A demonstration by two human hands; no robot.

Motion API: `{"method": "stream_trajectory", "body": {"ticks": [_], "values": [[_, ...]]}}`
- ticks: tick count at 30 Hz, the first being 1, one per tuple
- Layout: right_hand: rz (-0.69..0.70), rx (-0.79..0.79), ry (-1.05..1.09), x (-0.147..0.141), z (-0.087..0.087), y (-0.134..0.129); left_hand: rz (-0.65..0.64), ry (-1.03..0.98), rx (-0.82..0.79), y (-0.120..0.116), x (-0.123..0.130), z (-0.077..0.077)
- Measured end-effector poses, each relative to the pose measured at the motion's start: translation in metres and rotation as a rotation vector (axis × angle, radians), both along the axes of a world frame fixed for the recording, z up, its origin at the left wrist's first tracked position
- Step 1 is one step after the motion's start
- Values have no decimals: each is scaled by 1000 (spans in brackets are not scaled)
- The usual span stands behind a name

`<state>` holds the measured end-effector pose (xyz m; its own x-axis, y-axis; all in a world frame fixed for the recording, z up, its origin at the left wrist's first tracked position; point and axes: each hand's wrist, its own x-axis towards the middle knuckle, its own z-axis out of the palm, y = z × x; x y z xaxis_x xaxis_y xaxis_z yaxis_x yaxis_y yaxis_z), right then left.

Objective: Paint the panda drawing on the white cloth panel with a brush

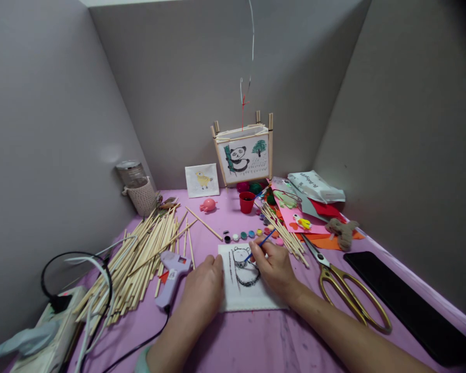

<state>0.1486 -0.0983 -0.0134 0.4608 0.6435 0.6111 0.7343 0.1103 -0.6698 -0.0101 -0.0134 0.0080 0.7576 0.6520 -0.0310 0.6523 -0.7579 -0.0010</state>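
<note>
A white panel [233, 300] lies flat on the table before me, with a panda partly painted on it in black lines. My right hand [275, 267] pinches a thin blue paintbrush [266, 238], its tip at the painted figure. My left hand [204, 287] is closed at the panel's left edge and steadies it; its fingertips are partly hidden. Just beyond the panel runs a row of small paint pots [244, 235] in several colours. A red cup [247, 202] of dark liquid stands farther back, with another brush leaning in it.
Wooden sticks [140, 264] and a lilac glue gun [173, 280] lie on the left, by a power strip [48, 331]. A stick-framed panda lantern [244, 155] hangs at the back. Gold-handled scissors [344, 290] and a black slab [404, 305] lie on the right.
</note>
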Motion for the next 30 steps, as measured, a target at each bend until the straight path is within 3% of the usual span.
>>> {"method": "stream_trajectory", "body": {"ticks": [8, 14, 19, 23, 30], "values": [[-62, 1, -1, 3, 0, 0, -8, -15, 1, -1, -1, 1], [-19, -7, -5, 2, -1, -1, -4, -15, -3, -1, 0, 2], [-90, -20, 0, 3, 0, -1, -1, -18, -11, -1, -1, 1], [-32, -6, 72, 2, 0, 0, 4, -24, -25, -1, -1, 0], [-80, -22, -33, 2, 0, -1, 2, -27, -13, -1, -2, -1]]}}
